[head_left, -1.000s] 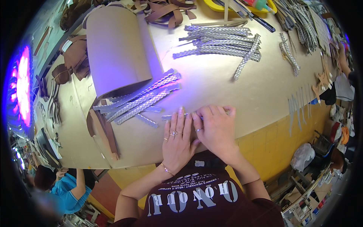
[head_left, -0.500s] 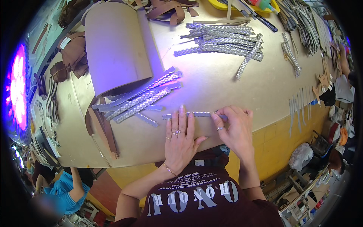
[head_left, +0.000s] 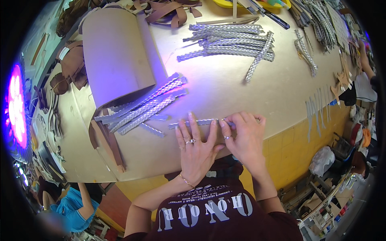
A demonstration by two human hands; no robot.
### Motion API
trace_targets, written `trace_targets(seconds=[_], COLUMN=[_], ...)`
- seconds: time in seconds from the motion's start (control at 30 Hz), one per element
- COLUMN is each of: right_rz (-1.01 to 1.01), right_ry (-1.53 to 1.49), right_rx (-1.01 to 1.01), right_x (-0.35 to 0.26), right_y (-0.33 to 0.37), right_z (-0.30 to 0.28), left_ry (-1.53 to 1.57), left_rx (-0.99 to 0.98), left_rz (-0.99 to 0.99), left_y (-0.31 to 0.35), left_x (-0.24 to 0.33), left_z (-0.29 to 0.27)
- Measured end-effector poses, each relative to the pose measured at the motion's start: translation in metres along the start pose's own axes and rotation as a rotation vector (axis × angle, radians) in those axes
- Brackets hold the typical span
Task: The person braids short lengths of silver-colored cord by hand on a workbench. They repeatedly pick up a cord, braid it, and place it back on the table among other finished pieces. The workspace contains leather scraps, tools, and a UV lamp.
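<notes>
Near the front edge of the bench (head_left: 249, 96), the left hand (head_left: 197, 150) lies flat with fingers spread, pressing down on a single silver braided strip (head_left: 197, 122) that runs crosswise just beyond the fingertips, while the right hand (head_left: 245, 136) is curled with its fingertips pinching the strip's right end. Just to the left, touching the edge of a big roll of brown card (head_left: 116, 52), sits a loose heap of similar braided strips (head_left: 140, 108), lying slantwise. Farther back, well apart from the hands, a second, tidier pile of braided strips (head_left: 229, 42) lies in rough rows, with a few more strips (head_left: 305, 54) off to the right. Brown leather scraps (head_left: 169, 10) crowd the far edge. Judging by the two piles, many strips look already handled and the one under the hands is mid-way; which pile is finished cannot be told. Another person in a blue top (head_left: 76, 205) is at lower left
</notes>
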State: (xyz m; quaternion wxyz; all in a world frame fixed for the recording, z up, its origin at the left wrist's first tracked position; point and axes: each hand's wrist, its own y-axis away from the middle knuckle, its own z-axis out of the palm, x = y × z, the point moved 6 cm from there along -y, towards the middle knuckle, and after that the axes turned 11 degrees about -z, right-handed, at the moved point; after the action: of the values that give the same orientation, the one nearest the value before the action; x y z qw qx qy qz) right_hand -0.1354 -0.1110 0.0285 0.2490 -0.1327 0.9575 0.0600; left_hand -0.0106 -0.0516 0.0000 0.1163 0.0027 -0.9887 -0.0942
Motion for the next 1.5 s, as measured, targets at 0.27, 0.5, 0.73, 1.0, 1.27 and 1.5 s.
trace_targets(seconds=[0.27, 0.5, 0.73, 1.0, 1.27, 1.5], right_rz=[0.012, 0.103, 0.123, 0.104, 0.111, 0.064], right_ry=[-0.041, -0.200, -0.157, -0.118, -0.087, -0.066], right_rx=[0.159, 0.172, 0.168, 0.186, 0.197, 0.311], right_x=[0.000, 0.019, 0.024, 0.023, 0.022, 0.011], right_y=[0.015, 0.021, 0.020, 0.019, 0.022, 0.031], right_z=[-0.011, -0.018, -0.016, -0.013, -0.012, -0.022], left_ry=[0.060, 0.121, 0.085, 0.044, 0.050, 0.177], left_rx=[-0.120, -0.109, -0.122, -0.115, -0.102, -0.172], left_rz=[0.047, 0.097, 0.107, 0.103, 0.069, 0.143], left_y=[0.001, -0.001, -0.002, -0.003, -0.003, -0.002], left_x=[0.002, 0.002, 0.004, 0.010, 0.019, 0.023], left_z=[0.007, 0.005, 0.003, 0.001, 0.003, 0.011])
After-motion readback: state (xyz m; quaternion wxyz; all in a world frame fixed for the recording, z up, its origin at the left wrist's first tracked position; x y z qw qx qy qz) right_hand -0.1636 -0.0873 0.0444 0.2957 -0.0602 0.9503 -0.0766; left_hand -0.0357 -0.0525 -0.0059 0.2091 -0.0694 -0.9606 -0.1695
